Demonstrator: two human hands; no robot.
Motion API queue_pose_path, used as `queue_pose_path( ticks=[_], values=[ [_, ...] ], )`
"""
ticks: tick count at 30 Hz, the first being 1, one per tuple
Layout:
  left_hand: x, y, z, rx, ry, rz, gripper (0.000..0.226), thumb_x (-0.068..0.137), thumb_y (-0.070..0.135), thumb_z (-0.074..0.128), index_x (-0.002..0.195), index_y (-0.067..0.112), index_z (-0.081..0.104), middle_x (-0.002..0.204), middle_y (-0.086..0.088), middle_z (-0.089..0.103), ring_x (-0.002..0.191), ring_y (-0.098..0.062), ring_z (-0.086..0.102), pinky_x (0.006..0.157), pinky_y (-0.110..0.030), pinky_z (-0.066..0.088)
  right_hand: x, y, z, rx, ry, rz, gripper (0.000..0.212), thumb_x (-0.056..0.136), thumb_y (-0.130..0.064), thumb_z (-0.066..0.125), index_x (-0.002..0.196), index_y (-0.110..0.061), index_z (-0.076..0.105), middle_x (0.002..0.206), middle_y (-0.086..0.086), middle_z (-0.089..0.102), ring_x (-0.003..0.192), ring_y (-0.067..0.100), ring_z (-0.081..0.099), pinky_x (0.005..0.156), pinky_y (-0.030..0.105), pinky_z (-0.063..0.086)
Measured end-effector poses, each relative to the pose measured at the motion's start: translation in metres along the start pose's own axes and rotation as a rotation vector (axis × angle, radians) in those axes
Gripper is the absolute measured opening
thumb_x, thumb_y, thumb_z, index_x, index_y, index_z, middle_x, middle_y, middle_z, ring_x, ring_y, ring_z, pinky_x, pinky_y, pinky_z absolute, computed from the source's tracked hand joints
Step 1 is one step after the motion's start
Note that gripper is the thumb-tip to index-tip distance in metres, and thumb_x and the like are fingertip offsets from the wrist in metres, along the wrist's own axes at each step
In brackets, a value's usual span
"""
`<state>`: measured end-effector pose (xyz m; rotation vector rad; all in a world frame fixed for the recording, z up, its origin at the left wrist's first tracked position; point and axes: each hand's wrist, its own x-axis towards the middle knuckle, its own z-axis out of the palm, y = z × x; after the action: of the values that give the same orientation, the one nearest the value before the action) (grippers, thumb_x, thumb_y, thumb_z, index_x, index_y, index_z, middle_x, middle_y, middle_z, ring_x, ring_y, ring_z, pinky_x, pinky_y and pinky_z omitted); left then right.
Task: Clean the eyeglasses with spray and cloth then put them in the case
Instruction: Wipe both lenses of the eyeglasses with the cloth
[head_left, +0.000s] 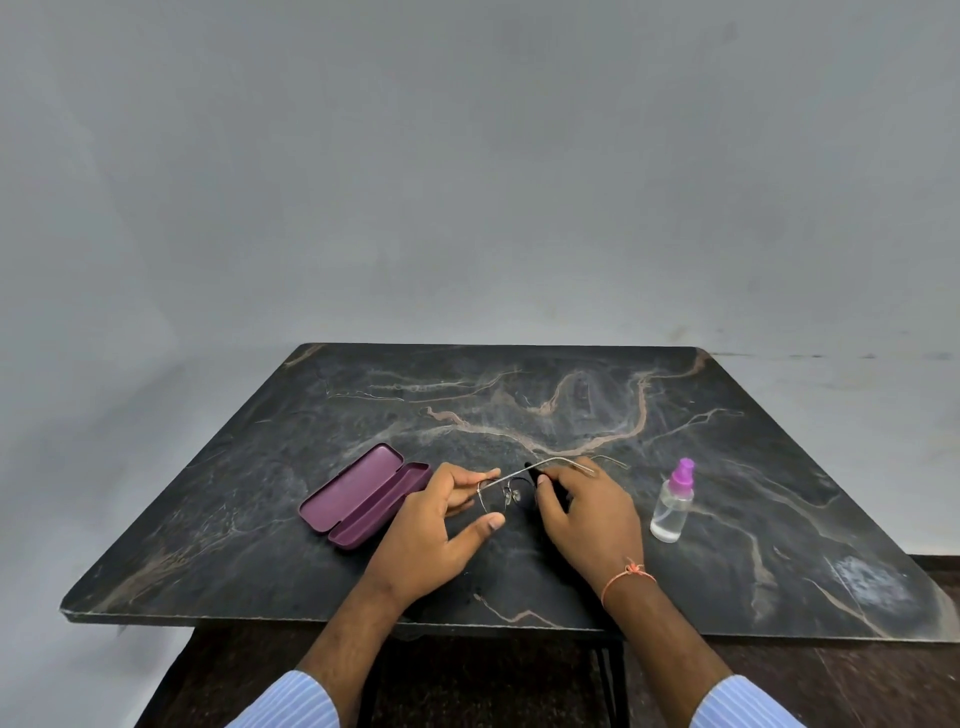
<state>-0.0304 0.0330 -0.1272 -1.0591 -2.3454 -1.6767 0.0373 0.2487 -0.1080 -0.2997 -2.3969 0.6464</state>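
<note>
Thin metal-framed eyeglasses (506, 488) hang just above the dark marble table (571, 405), arms unfolded toward the far right. My left hand (441, 525) pinches the frame's left end between fingers and thumb. My right hand (587, 512) holds a dark cloth (545, 480) wrapped over the right lens, thumb pressing on it. A purple case (363, 496) lies open to the left of my hands. At the right stands a small clear spray bottle (672, 501) with a purple nozzle.
The table's near edge (332, 618) runs just below my wrists. A grey wall rises behind the table. Dark floor and a table leg show underneath at the bottom.
</note>
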Motion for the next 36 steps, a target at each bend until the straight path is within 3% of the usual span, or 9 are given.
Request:
queue_pose_path(
  ticks=[5,10,16,22,27,32,36],
  values=[
    [0.0005,-0.0002,-0.0002,0.004,-0.014,-0.010,0.037,0.098,0.051,0.083,0.125,0.049,0.058,0.138,0.027,0.077,0.134,0.002,0.071,0.112,-0.023,0.058,0.0029,0.0047,0.0071,-0.068,-0.158,-0.031,0.025,0.103,-0.040,0.058,0.101,-0.029,0.081,0.088,-0.014,0.059,0.090,0.015,0.068,0.068,0.035,0.051],
    [0.0007,-0.0019,-0.0001,0.014,-0.020,-0.016,0.038,0.099,0.045,0.083,0.129,0.036,0.059,0.136,0.022,0.080,0.130,-0.001,0.075,0.110,-0.035,0.062,0.0009,0.0081,0.0062,0.138,-0.205,-0.095,0.021,0.100,-0.035,0.064,0.108,-0.031,0.083,0.086,-0.016,0.061,0.084,0.005,0.062,0.071,0.031,0.051],
    [-0.0003,0.0037,-0.0012,0.025,-0.011,-0.025,0.036,0.098,0.045,0.083,0.124,0.048,0.058,0.135,0.028,0.078,0.130,0.003,0.073,0.108,-0.023,0.060,0.0037,0.0102,0.0089,0.028,-0.181,-0.027,0.024,0.103,-0.036,0.061,0.111,-0.031,0.083,0.089,-0.014,0.063,0.090,0.010,0.065,0.072,0.032,0.050],
    [-0.0003,0.0017,-0.0004,0.006,-0.011,-0.047,0.039,0.098,0.042,0.084,0.128,0.034,0.062,0.136,0.023,0.079,0.132,0.002,0.073,0.109,-0.026,0.060,0.0026,0.0084,0.0046,0.207,-0.218,-0.088,0.021,0.100,-0.035,0.066,0.111,-0.032,0.084,0.085,-0.018,0.063,0.084,0.001,0.062,0.071,0.018,0.044],
    [-0.0007,0.0031,0.0000,-0.008,0.006,-0.047,0.039,0.095,0.047,0.084,0.126,0.036,0.062,0.138,0.023,0.078,0.136,0.004,0.069,0.110,-0.017,0.055,0.0055,0.0098,0.0076,0.073,-0.187,-0.041,0.023,0.103,-0.032,0.063,0.108,-0.025,0.084,0.087,-0.012,0.063,0.087,0.009,0.062,0.074,0.031,0.050],
    [-0.0007,0.0011,0.0003,-0.002,-0.015,-0.041,0.037,0.098,0.037,0.086,0.127,0.034,0.062,0.135,0.026,0.079,0.131,0.002,0.073,0.106,-0.018,0.059,0.0018,0.0085,0.0036,0.190,-0.207,-0.093,0.022,0.100,-0.036,0.066,0.111,-0.031,0.085,0.084,-0.013,0.061,0.086,0.006,0.060,0.073,0.027,0.048],
    [-0.0011,0.0019,0.0003,-0.004,-0.003,-0.036,0.037,0.098,0.039,0.086,0.125,0.039,0.062,0.137,0.027,0.078,0.133,0.003,0.072,0.107,-0.016,0.057,0.0026,0.0092,0.0062,0.051,-0.172,-0.056,0.024,0.102,-0.036,0.062,0.108,-0.030,0.084,0.084,-0.013,0.059,0.089,0.010,0.059,0.072,0.029,0.045]
  ],
)
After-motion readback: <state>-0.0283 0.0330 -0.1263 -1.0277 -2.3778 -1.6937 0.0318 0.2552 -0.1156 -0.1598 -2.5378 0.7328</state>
